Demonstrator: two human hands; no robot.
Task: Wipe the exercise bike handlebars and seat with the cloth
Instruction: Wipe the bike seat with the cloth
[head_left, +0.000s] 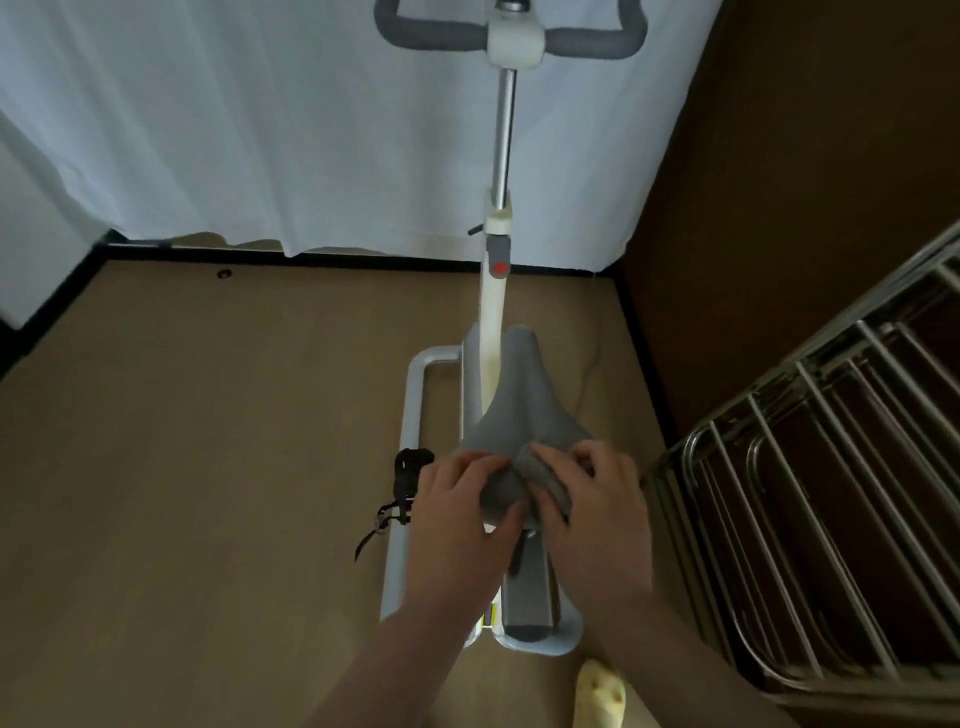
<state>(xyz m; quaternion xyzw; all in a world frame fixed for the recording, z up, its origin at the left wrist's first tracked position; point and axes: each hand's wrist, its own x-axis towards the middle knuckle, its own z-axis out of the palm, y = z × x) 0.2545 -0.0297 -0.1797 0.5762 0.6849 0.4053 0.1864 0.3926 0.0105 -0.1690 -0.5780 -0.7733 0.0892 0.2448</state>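
No brand or readable writing shows anywhere on the exercise bike (493, 322); the only markings are a red round knob (500, 268) on the grey collar of the white front post and a small yellow-green sticker (491, 621) low on the frame, too blurred to read. There are no containers in view. The grey seat (511, 410) sits in the middle of the floor area, its narrow nose pointing toward the curtain (260, 130) and its wide rear end toward the person. The cloth (545, 480), a small grey folded piece, lies at the rear edge of the seat, on its right half, bunched between the two hands. The left hand (457, 512) has its fingers curled over the seat's rear left edge, the thumb wrapped beneath, gripping the seat. The right hand (592, 499) pinches the cloth, fingers bent down onto it against the seat. The two hands nearly touch at the seat's centre groove. The grey padded handlebars (436, 31) stand well apart from both hands, at the far end of the bike against the curtain. A black pedal strap (408, 475) hangs just beside the left hand. A metal rack (810, 467) leans along the floor's right edge.
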